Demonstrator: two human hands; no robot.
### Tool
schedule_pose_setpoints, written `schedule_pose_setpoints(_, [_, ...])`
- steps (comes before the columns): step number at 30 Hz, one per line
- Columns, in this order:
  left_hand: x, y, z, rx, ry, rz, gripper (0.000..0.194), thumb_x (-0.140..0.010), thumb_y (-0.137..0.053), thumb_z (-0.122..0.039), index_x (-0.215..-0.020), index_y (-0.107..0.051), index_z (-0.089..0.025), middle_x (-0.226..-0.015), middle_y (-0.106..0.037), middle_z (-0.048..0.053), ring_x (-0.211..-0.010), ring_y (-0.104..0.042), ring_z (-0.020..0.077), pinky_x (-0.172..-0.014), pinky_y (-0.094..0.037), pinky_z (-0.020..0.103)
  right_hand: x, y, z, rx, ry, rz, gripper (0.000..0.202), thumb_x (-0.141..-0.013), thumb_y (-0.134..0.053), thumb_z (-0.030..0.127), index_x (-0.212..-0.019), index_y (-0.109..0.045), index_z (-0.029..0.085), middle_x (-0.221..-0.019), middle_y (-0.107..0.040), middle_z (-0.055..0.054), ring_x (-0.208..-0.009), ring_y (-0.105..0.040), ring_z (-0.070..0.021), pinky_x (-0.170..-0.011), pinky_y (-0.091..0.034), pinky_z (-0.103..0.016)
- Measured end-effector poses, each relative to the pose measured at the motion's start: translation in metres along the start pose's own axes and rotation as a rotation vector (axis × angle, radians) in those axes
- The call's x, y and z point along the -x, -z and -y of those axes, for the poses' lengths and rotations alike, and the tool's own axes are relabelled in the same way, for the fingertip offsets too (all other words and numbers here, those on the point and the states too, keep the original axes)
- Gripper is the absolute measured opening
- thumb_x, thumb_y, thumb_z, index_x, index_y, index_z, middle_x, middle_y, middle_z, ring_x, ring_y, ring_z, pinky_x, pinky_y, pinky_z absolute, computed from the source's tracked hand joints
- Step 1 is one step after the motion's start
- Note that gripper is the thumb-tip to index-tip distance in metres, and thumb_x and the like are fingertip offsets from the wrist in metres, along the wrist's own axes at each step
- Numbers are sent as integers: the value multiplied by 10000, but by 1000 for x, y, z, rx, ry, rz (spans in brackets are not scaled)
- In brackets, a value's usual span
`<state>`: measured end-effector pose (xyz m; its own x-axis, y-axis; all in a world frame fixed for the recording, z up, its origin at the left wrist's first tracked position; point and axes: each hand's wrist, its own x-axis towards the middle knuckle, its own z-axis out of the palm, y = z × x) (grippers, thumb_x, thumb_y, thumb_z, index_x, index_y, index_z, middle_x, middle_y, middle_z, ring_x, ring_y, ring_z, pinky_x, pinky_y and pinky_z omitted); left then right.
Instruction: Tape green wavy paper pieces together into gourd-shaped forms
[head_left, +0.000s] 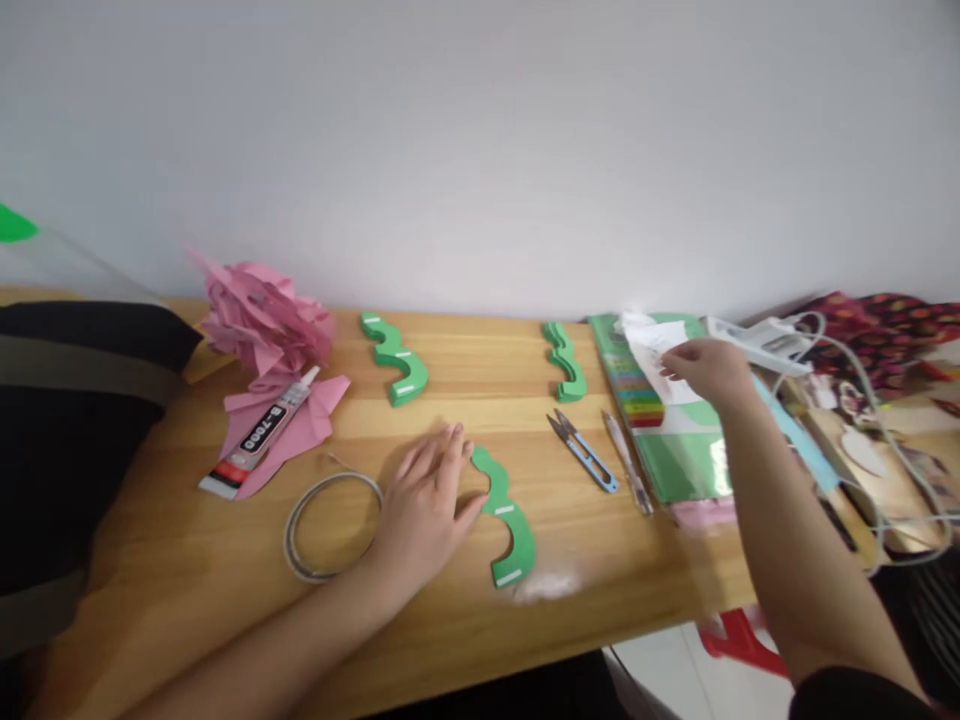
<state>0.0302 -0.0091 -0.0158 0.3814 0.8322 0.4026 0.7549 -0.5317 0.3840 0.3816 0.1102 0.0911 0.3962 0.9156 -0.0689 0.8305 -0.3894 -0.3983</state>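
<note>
The left hand (424, 508) lies flat, fingers extended, thumb at the edge of a green wavy piece (521, 538) just to its right. A thin ring (289, 535) sits at its left. Farther off, the right hand (697, 368) bunches its fingers over white paper (646, 343); whether it grips any, I cannot tell. Beyond the left hand lie two more green pieces (388, 350).

i can't tell if the right hand (705, 368) pinches anything (too small); leftward of the left hand (424, 510), a black object (67, 440) is cropped.
</note>
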Motion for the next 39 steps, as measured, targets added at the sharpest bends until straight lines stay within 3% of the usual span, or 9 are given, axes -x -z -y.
schedule_pose_setpoints(4, [-1,0,1,-9,-12,-17,661,-849,-644,-297,-1392,-320,-105,-1211,-671,169,-1195,-594,330,-940,-505,499,-18,-10,-11,71,-47,-104,94,-661,-602,108,-590,-584,166,-501,-635,-54,-570,-654,-220,-582,-467,-312])
schedule_pose_setpoints(13, [0,-2,3,-19,-16,-36,646,-851,-640,-306,-1390,-338,-116,-1214,-669,170,-1185,-602,330,-928,-514,484,-19,-9,-18,216,-11,-216,57,-669,-600,144,-704,-632,176,-794,-727,-118,-816,-674,-280,-773,-477,-379])
schedule_pose_setpoints(19, [0,-2,2,3,-10,-25,667,-867,-620,-308,-1424,-296,-135,-1226,-664,164,-1203,-591,329,-937,-496,496,-13,5,-11,242,-22,-284,211,-757,-557,264,-555,-554,203,-568,-627,-123,-761,-648,-332,-744,-471,-446])
schedule_pose_setpoints(23, [-1,1,0,26,10,-11,756,-871,-617,-316,-1475,-193,-154,-1158,-700,143,-1213,-586,317,-966,-470,489,28,-15,6,185,67,-243,190,-804,-523,286,-758,-658,161,-697,-681,-129,-776,-654,-305,-759,-490,-445])
schedule_pose_setpoints(26, [-1,2,-1,34,20,37,791,-868,-626,-330,-1480,-165,-129,-1227,-660,174,-1271,-537,321,-1006,-436,496,87,-59,26,88,263,-116,247,-825,-546,344,-969,-685,200,-915,-707,-92,-788,-655,-231,-761,-521,-382])
schedule_pose_setpoints(28, [-1,3,-1,36,24,58,788,-871,-626,-337,-1476,-168,-125,-1263,-636,183,-1287,-521,322,-1011,-433,491,129,-92,39,-80,558,-27,288,-868,-515,352,-1041,-675,187,-979,-680,-120,-847,-648,-250,-742,-540,-404])
schedule_pose_setpoints(31, [-2,5,-2,35,28,73,789,-868,-635,-333,-1468,-176,-106,-1253,-643,179,-1281,-522,323,-1015,-434,484,175,-129,54,-131,657,-20,332,-880,-538,304,-1176,-623,182,-1083,-633,-149,-1015,-602,-291,-881,-514,-487])
schedule_pose_setpoints(34, [-2,6,-3,26,12,69,770,-859,-646,-317,-1444,-212,-65,-1238,-650,191,-1266,-531,329,-1012,-442,472,189,-145,60,-106,620,-31,365,-886,-531,276,-1230,-595,170,-1144,-594,-175,-1084,-556,-322,-932,-468,-544])
schedule_pose_setpoints(39, [-2,5,-3,14,1,57,725,-863,-643,-310,-1419,-256,-50,-1282,-620,207,-1247,-552,317,-1015,-448,450,188,-144,63,-29,631,10,378,-917,-475,259,-1275,-580,199,-1250,-552,-192,-1129,-521,-350,-934,-424,-584])
